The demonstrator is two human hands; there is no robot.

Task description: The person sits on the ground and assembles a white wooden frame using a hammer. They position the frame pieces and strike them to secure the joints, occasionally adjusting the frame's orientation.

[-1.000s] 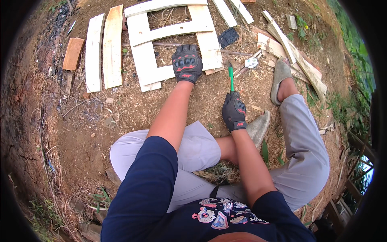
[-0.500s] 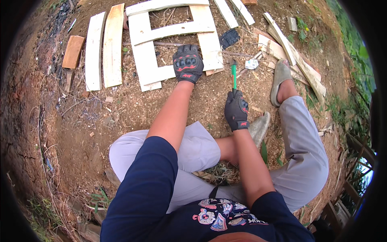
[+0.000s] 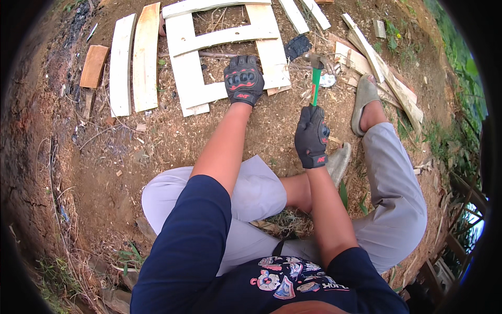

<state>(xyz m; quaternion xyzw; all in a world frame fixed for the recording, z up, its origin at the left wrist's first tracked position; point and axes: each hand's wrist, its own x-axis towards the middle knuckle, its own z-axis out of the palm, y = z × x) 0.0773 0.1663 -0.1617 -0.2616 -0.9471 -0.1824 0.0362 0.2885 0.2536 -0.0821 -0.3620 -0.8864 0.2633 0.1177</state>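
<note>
In black gloves with red trim, both my hands are over the near side of the work. My left hand (image 3: 243, 81) grips the near crosspiece plank (image 3: 214, 93) of a pale wooden frame (image 3: 189, 73); its fingers curl down, and their tips are hidden. Fist-closed around the lower handle, my right hand (image 3: 312, 135) holds a hammer (image 3: 316, 83) with a green handle. The hammer's metal head points away from me, raised above the ground to the right of the frame. Another crosspiece (image 3: 225, 41) spans the frame's middle, with a dark hole or knot near its right part.
Two loose pale planks (image 3: 146, 57) and a short brown block (image 3: 94, 66) lie at the left. A heap of boards (image 3: 387, 78) is at the right, beside my sandalled foot (image 3: 367, 102). A black crumpled piece (image 3: 298, 47) sits near the frame on soil strewn with wood chips.
My right hand has turned and lifted the hammer, its head now higher and slightly farther right. My left hand stays on the frame almost unmoved.
</note>
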